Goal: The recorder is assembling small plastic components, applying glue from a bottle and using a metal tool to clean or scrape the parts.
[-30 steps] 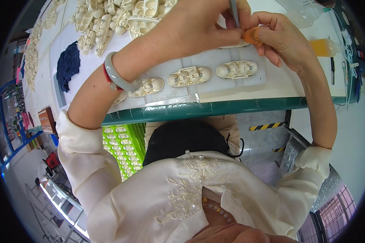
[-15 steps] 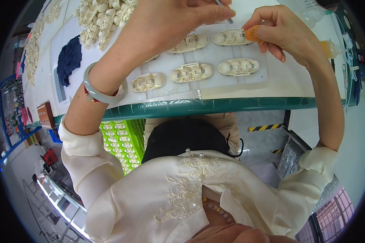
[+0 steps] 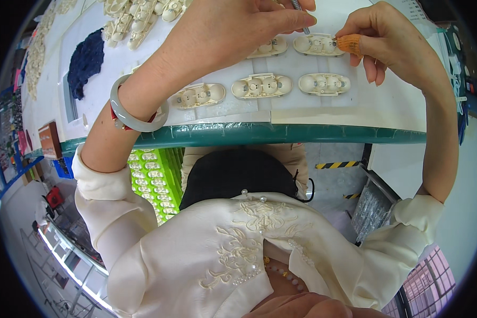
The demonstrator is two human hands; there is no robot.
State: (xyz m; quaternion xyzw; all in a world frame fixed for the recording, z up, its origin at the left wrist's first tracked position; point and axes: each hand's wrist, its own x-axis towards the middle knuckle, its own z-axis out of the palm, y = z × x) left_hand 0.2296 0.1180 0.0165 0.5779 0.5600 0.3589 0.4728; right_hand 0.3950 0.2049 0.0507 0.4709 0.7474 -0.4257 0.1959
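My left hand (image 3: 233, 32) grips a thin metal tool (image 3: 298, 7), its tip down on a cream oval plastic part (image 3: 317, 43) in the far row. My right hand (image 3: 392, 40), an orange cot (image 3: 349, 43) on one fingertip, presses that same part at its right end. In the near row lie three more cream parts: one on the left (image 3: 197, 95), one in the middle (image 3: 262, 85) and one on the right (image 3: 323, 83). Another part (image 3: 270, 47) sits half under my left hand. A pale bangle (image 3: 138, 114) circles my left wrist.
The white worktop has a green front edge (image 3: 281, 133). A heap of cream parts (image 3: 143, 16) lies at the far left, beside a dark blue cloth (image 3: 85, 61). Green trays (image 3: 153, 177) of parts stand under the table. Striped floor tape (image 3: 336, 165) runs to the right.
Both hands have shifted onto the far-row part; the left hand now sets the tool's tip on it while the right fingertip holds its end. The view has tilted down toward the table's front.
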